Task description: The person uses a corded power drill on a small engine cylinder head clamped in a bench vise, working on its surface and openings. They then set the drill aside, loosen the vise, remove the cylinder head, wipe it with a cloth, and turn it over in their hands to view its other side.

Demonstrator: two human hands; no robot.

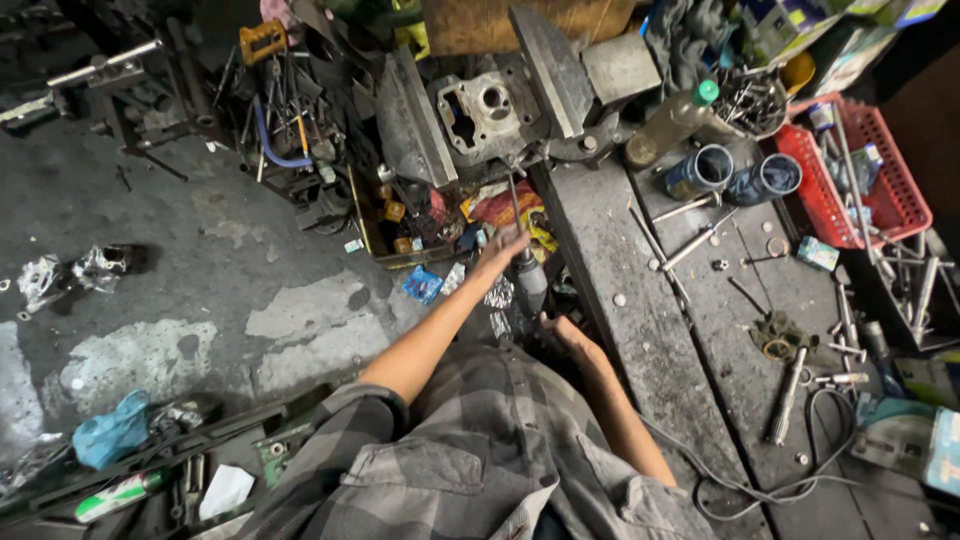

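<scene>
A grey cast metal engine part [478,112] with round and square openings is clamped between the wide jaws of a bench vise [552,68]. A power drill [530,282] points up at it, and its long thin bit [515,200] reaches the part's lower edge. My left hand [500,250] wraps the front of the drill, just behind the bit. Lower down, my right hand [562,332] grips the drill's rear, partly hidden in shadow. Both forearms come out of a grey plaid shirt at the bottom.
A worn plank workbench [620,280] runs down the right, strewn with bolts, rods, two open cans [700,170], a green-capped bottle [672,124] and a black cable [800,480]. A red plastic basket [885,175] sits at its far edge. Scrap, tools and a blue bag [110,432] litter the concrete floor on the left.
</scene>
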